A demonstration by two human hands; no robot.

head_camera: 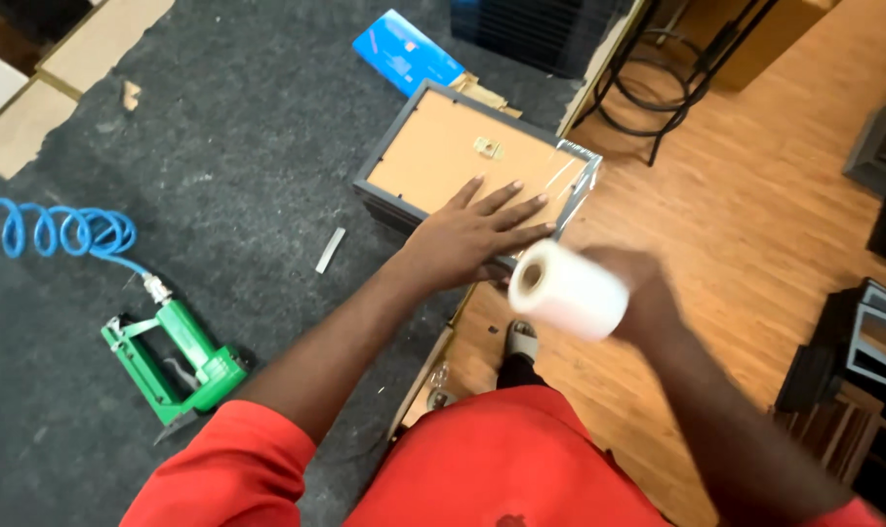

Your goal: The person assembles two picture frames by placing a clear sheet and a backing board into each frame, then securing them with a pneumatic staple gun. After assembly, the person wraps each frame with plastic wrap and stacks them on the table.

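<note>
Right now the right hand (648, 288) holds a white roll of film (568, 290), fingers wrapped behind it; the hand is motion-blurred, so I cannot tell the exact finger placement, only that it closes on the roll. The roll's open core faces 9 o'clock, toward the left hand (477, 237). A clear sheet of film (582, 181) runs from the roll up over the frame's corner at 12 o'clock from the roll, shiny and wrinkled on the grey edge.

Left hand lies flat, fingers spread, palm pressed on the brown backing of the frame (453, 156). It pins the frame; it pinches nothing. The frame sits back-up at the bench edge, at 12 o'clock from the person's torso, on what looks like a stack of more frames, with a small metal hanger (488, 147) near the middle of the backing.

Step, as I judge it: wrapping the frame in film, with one corner covered and most of the backing bare. Next move likely calls for keeping tension on the film while the roll passes round the frame, and the flat hand must lift or shift so film can cross under it.

Outward: a metal strip (331, 250) at 9 o'clock from the frame on the grey carpet (219, 146), a green air stapler (175, 366) at 8 o'clock with a blue coiled hose (53, 231), a blue box (406, 51) at 12 o'clock, wood floor (755, 195) at 3 o'clock.
</note>
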